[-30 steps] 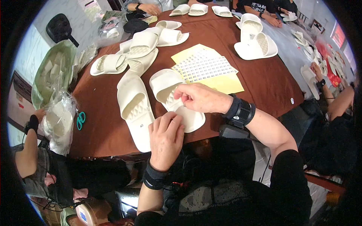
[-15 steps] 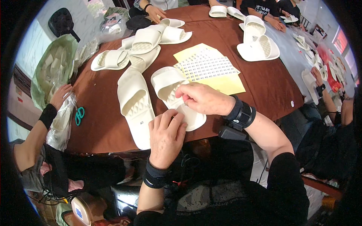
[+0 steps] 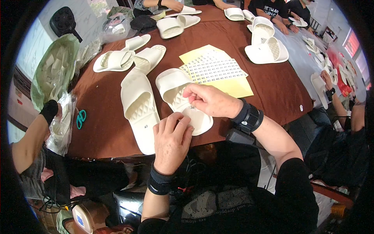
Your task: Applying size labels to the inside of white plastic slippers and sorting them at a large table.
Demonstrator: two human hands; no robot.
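We count two white slippers [image 3: 139, 105] right under our two hands, and at least nine more farther out across the table. Beyond our right hand [image 3: 212, 100] lie two yellow sticker sheets [image 3: 218, 70]; left of our left hand [image 3: 171, 140] lies one pair of teal scissors [image 3: 80, 118].

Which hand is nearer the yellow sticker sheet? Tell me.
Right. The right hand rests on the cream slipper just below the yellow sticker sheet; the left hand sits lower, at the slipper's near end by the table edge.

Two slippers [image 3: 139, 107] [image 3: 181, 97] were laid side by side on the table [image 3: 280, 93]; a sticker sheet [image 3: 216, 70] was placed behind them, scissors [image 3: 80, 118] to the left.
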